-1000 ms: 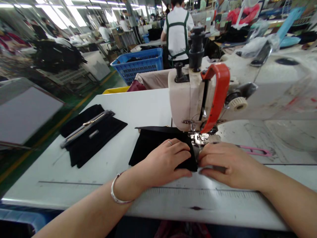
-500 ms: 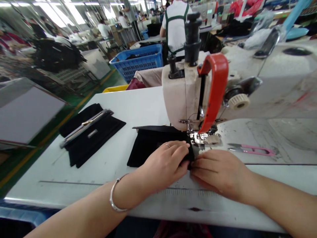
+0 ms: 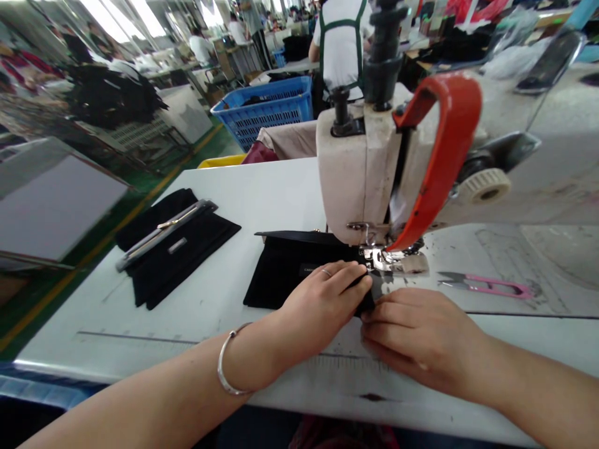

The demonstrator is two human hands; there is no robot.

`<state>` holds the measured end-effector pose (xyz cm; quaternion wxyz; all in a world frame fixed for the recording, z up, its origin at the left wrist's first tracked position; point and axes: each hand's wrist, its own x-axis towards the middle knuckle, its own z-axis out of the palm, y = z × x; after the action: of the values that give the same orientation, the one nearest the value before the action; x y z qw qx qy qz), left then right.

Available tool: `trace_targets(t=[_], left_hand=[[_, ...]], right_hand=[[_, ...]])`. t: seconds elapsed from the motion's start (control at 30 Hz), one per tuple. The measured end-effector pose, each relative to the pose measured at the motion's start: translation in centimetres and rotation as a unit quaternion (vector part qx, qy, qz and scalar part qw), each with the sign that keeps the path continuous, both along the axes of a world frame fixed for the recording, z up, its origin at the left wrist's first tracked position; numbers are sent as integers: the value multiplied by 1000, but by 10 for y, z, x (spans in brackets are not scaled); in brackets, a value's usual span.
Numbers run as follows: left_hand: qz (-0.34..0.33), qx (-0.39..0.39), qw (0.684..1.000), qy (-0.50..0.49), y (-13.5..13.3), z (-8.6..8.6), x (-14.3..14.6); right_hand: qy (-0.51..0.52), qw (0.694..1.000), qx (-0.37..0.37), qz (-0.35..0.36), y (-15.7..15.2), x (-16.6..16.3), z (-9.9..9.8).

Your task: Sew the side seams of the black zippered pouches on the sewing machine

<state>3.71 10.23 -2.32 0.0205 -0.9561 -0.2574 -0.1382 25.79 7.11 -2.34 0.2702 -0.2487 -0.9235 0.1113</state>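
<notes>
A black fabric piece (image 3: 285,268) with a small label lies on the white table under the sewing machine (image 3: 374,168), its right edge at the presser foot (image 3: 381,259). My left hand (image 3: 322,302), wearing a ring and a silver bracelet, lies on the fabric's right part with its fingers curled onto the front corner. My right hand (image 3: 416,333) rests on the table just to the right, its fingertips pinched at that same corner, touching the left hand's fingers.
A stack of black fabric pieces (image 3: 175,246) with a metal ruler on top lies at the left of the table (image 3: 140,330). Pink thread snips (image 3: 486,285) lie right of the needle. Behind stand a blue basket (image 3: 266,112) and a person in a white shirt (image 3: 341,43).
Both hands drew together at the fabric's front right corner, and the fingers went from lying flat to pinching it. The camera moved closer to the machine.
</notes>
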Motion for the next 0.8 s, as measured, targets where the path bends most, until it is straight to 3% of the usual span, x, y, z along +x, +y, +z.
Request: trace_targets(t=[0.27,0.5,0.63,0.8], left_hand=[[13,0,1000,-17,15,6,5],[18,-61,993,-98,11,6,0],[16,-93,984,-149,13,4,-4],[8,-108,983,-150,15,5,-4]], right_hand=[[-9,1000,0,-22,7,-2,-3],[-10,999,-34,-12,14,11,8],[-10,997,-45,-62,20,27,18],[-50,996,-37,-58,21,29,13]])
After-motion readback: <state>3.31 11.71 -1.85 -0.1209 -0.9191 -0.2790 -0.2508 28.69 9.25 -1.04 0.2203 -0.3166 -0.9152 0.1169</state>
